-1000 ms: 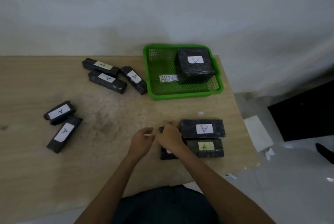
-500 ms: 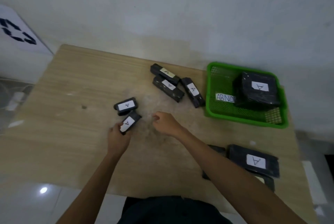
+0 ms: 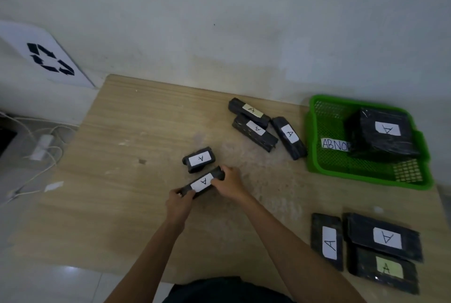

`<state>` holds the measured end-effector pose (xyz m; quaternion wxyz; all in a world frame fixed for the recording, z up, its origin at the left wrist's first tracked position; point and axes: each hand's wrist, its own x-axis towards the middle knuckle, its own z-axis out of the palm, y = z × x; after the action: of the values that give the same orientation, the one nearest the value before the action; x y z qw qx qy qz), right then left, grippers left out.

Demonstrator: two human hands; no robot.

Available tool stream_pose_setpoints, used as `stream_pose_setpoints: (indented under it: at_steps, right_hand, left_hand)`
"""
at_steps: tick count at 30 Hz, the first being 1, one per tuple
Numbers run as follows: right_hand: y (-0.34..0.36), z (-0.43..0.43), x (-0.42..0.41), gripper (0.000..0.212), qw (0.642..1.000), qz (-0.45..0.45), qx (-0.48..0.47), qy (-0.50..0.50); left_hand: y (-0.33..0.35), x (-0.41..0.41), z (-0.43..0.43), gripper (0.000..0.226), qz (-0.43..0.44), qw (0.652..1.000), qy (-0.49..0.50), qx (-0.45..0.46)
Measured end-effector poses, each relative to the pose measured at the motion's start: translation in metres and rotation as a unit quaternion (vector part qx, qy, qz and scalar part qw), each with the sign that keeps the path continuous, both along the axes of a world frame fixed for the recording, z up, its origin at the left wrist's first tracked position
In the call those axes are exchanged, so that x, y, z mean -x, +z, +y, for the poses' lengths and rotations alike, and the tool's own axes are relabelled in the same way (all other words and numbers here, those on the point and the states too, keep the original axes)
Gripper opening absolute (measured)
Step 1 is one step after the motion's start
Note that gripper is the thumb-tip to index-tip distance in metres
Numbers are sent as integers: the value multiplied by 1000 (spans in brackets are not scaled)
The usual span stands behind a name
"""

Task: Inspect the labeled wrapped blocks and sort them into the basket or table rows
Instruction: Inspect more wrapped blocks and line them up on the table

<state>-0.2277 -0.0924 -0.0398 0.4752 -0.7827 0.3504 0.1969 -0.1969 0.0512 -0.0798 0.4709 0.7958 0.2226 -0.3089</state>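
tabletop, block label "a", basket label "abnor"

Table: pale wood, fine straight grain, whitish scuffed patch at centre.
Basket, far right corner: bright green lattice mesh; white tag with black letters "ABNO".
Wrapped blocks: black film; white labels with black "A", as on the mid-table block.
Exceptions: pale yellow label on the far-edge block; yellow-green label on the near right corner block.
Sign, beyond the left edge: white, black arrow triangle.
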Motion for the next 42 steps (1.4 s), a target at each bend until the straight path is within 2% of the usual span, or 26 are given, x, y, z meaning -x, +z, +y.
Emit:
stream_pose_setpoints:
  at_steps: [3, 6, 10, 14, 18, 26, 29, 34, 42]
  right_hand:
    - [17, -12, 13, 57, 995, -23, -53, -80]
    - [49, -23, 28, 41, 974, -68, -136, -169]
    - [98, -36, 50, 32, 929, -134, -233, -253]
    - [149, -39, 73, 38, 902, -218, -276, -249]
    - [177, -39, 89, 35, 880, -281, -286, -255]
    - [185, -33, 100, 26, 864, -331, -259, -276]
    - [188, -31, 104, 25, 870, -341, -238, -264]
    - [194, -28, 110, 35, 889, -350, -195, -224]
    - [201, -31, 124, 25, 882, -352, -236, -205]
  left_hand:
    - [28, -2, -5, 33, -15, 997, 4, 73]
    - [66, -1, -12, 14, -32, 985, -18, 170]
    - [124, 8, -28, 13, -109, 968, -115, 193]
    - [177, 19, -41, 16, -165, 948, -164, 216]
    - [210, 28, -44, 21, -202, 930, -204, 229]
    - [227, 32, -39, 38, -270, 897, -311, 162]
    - [229, 36, -39, 38, -258, 898, -310, 177]
    - [233, 41, -36, 40, -252, 898, -295, 210]
    - [232, 43, -33, 41, -213, 893, -306, 251]
